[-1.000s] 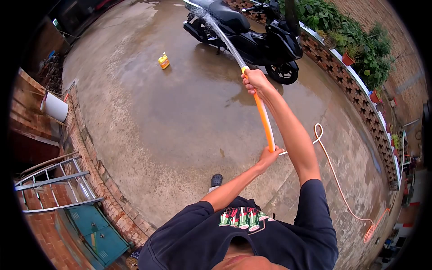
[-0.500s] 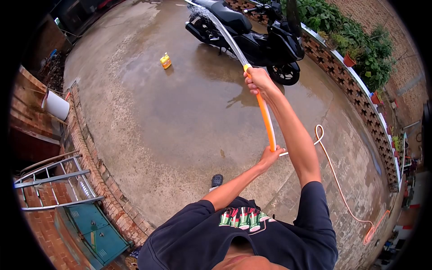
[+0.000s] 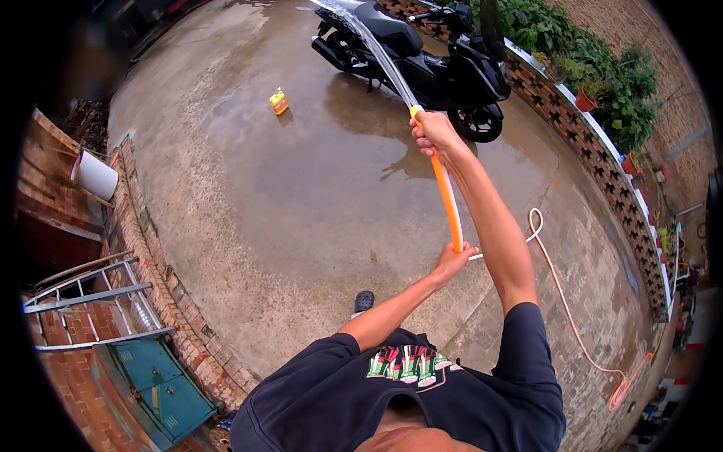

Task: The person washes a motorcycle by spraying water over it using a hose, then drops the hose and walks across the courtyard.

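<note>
An orange-and-white hose (image 3: 449, 200) runs between my two hands. Near its yellow front end, my right hand (image 3: 435, 135) is wrapped around it. My left hand (image 3: 453, 260) grips the same hose lower down, close to my body. From the front end a water jet (image 3: 380, 60) shoots up and to the left, passing across the rear of a black scooter (image 3: 422, 60) in this view. The scooter stands on wet concrete beyond my right hand. Part of the hose inside each fist is hidden.
A yellow jug (image 3: 279, 102) stands on the wet concrete (image 3: 286, 188). Loose hose (image 3: 561, 294) loops over the paving at right. A lattice brick wall (image 3: 572, 128) with potted plants borders the right side. A metal ladder (image 3: 90, 301), teal cabinet (image 3: 162, 388) and white bucket (image 3: 96, 177) are at left.
Both hands keep their hold on the hose and have barely moved. The water jet's shape differs slightly, still streaming over the scooter's rear.
</note>
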A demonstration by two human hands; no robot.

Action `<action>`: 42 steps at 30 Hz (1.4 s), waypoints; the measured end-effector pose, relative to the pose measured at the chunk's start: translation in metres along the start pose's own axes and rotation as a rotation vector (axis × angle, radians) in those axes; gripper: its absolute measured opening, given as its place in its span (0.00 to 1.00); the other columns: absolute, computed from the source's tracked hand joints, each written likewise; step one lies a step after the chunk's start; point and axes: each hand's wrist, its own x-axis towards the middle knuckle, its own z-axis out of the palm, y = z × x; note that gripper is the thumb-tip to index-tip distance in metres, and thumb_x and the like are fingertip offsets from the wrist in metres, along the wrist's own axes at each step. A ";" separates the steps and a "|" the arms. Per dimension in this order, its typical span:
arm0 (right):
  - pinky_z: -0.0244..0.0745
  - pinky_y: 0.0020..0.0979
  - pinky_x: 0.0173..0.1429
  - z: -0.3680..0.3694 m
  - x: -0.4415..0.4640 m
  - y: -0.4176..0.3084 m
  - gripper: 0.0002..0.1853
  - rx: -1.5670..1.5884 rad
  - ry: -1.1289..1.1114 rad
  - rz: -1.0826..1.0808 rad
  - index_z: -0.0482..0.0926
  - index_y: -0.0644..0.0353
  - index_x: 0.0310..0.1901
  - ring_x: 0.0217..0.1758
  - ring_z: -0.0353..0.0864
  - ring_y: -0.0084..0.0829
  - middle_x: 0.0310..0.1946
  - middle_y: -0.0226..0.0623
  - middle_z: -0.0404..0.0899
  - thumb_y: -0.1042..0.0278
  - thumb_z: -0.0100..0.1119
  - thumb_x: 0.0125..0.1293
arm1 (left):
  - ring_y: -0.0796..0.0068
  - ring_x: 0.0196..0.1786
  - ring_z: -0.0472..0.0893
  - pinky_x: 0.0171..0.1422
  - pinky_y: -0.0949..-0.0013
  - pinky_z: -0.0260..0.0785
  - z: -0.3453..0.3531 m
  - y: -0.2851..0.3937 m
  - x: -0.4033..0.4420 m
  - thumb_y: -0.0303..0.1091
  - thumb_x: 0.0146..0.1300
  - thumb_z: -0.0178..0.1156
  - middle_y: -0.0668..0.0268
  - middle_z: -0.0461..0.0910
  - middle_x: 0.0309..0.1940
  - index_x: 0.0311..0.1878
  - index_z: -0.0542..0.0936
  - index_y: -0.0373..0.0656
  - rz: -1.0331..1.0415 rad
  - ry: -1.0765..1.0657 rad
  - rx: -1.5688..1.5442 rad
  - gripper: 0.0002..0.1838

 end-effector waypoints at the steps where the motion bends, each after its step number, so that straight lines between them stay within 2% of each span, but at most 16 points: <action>1: 0.54 0.22 0.17 0.000 0.000 0.001 0.10 0.004 0.009 0.002 0.71 0.59 0.37 0.14 0.56 0.13 0.20 0.23 0.65 0.63 0.43 0.72 | 0.85 0.22 0.61 0.26 0.73 0.52 0.000 -0.003 0.001 0.42 0.66 0.64 0.77 0.64 0.16 0.20 0.68 0.49 0.002 0.001 -0.016 0.21; 5: 0.54 0.22 0.17 -0.001 -0.006 0.004 0.10 0.005 0.026 0.003 0.71 0.59 0.37 0.14 0.56 0.13 0.20 0.24 0.65 0.64 0.42 0.72 | 0.85 0.21 0.61 0.26 0.73 0.50 0.000 -0.014 0.003 0.42 0.66 0.63 0.77 0.64 0.16 0.20 0.68 0.49 0.022 0.007 -0.008 0.20; 7: 0.54 0.22 0.17 -0.001 -0.005 0.008 0.10 0.032 -0.001 0.010 0.70 0.59 0.37 0.14 0.56 0.13 0.20 0.24 0.65 0.64 0.42 0.72 | 0.81 0.24 0.58 0.29 0.67 0.51 0.000 -0.014 0.001 0.35 0.63 0.63 0.77 0.57 0.18 0.20 0.62 0.49 -0.012 0.030 -0.005 0.21; 14: 0.54 0.22 0.17 0.001 -0.011 0.024 0.10 0.060 -0.017 0.016 0.70 0.59 0.37 0.14 0.56 0.13 0.21 0.24 0.65 0.64 0.42 0.71 | 0.82 0.24 0.57 0.29 0.67 0.50 -0.008 -0.030 -0.003 0.35 0.63 0.64 0.77 0.57 0.18 0.19 0.61 0.49 -0.051 0.042 0.054 0.23; 16: 0.53 0.21 0.16 0.000 -0.010 0.029 0.07 0.076 -0.006 0.021 0.69 0.57 0.38 0.14 0.54 0.12 0.21 0.21 0.63 0.64 0.43 0.70 | 0.85 0.22 0.60 0.27 0.73 0.50 -0.011 -0.034 -0.004 0.42 0.66 0.63 0.78 0.61 0.16 0.20 0.67 0.50 0.006 0.029 0.065 0.20; 19: 0.53 0.21 0.16 0.001 -0.010 0.040 0.07 0.089 0.005 0.029 0.69 0.57 0.38 0.14 0.54 0.12 0.21 0.22 0.63 0.65 0.43 0.70 | 0.85 0.22 0.61 0.27 0.73 0.51 -0.014 -0.044 -0.007 0.40 0.66 0.62 0.78 0.62 0.17 0.20 0.66 0.50 0.007 0.009 0.097 0.20; 20: 0.54 0.23 0.16 0.001 -0.010 0.049 0.10 0.086 0.017 0.006 0.70 0.60 0.37 0.14 0.57 0.15 0.21 0.25 0.66 0.65 0.43 0.71 | 0.85 0.22 0.61 0.27 0.73 0.51 -0.013 -0.047 -0.012 0.40 0.66 0.62 0.78 0.62 0.17 0.20 0.66 0.50 0.007 0.009 0.096 0.20; 24: 0.54 0.24 0.16 -0.002 0.003 0.100 0.10 0.043 0.052 0.074 0.70 0.61 0.36 0.14 0.58 0.16 0.20 0.28 0.67 0.64 0.43 0.72 | 0.84 0.23 0.62 0.29 0.73 0.54 -0.012 -0.075 -0.029 0.37 0.64 0.64 0.77 0.63 0.18 0.20 0.66 0.49 -0.028 0.023 0.115 0.20; 29: 0.54 0.24 0.15 -0.007 0.000 0.173 0.09 0.049 0.077 0.175 0.69 0.58 0.37 0.13 0.56 0.16 0.20 0.25 0.65 0.64 0.43 0.72 | 0.83 0.24 0.64 0.30 0.72 0.58 -0.031 -0.117 -0.044 0.35 0.62 0.66 0.78 0.64 0.18 0.23 0.69 0.49 -0.162 0.010 -0.051 0.16; 31: 0.54 0.24 0.15 -0.010 0.000 0.200 0.09 0.078 0.114 0.236 0.69 0.58 0.38 0.13 0.56 0.16 0.20 0.25 0.65 0.63 0.42 0.73 | 0.83 0.23 0.65 0.29 0.72 0.58 -0.040 -0.119 -0.045 0.36 0.62 0.67 0.78 0.66 0.19 0.26 0.71 0.49 -0.189 0.080 -0.066 0.14; 34: 0.54 0.24 0.14 -0.006 -0.010 0.213 0.09 0.091 0.105 0.244 0.68 0.59 0.39 0.13 0.56 0.16 0.20 0.25 0.64 0.63 0.42 0.73 | 0.85 0.21 0.63 0.26 0.74 0.53 -0.049 -0.126 -0.055 0.36 0.63 0.65 0.78 0.65 0.18 0.25 0.71 0.49 -0.234 0.122 -0.082 0.14; 37: 0.54 0.24 0.14 -0.002 -0.020 0.214 0.09 0.141 0.080 0.208 0.68 0.58 0.38 0.13 0.56 0.16 0.20 0.25 0.63 0.63 0.42 0.74 | 0.84 0.22 0.64 0.28 0.72 0.56 -0.055 -0.132 -0.059 0.35 0.62 0.67 0.78 0.66 0.19 0.26 0.71 0.50 -0.243 0.139 -0.086 0.14; 42: 0.53 0.24 0.14 0.009 -0.033 0.222 0.10 0.250 0.105 0.111 0.68 0.57 0.37 0.12 0.55 0.15 0.19 0.23 0.62 0.63 0.42 0.74 | 0.84 0.21 0.64 0.27 0.72 0.56 -0.060 -0.141 -0.069 0.37 0.60 0.66 0.77 0.66 0.18 0.24 0.70 0.50 -0.218 0.117 -0.094 0.15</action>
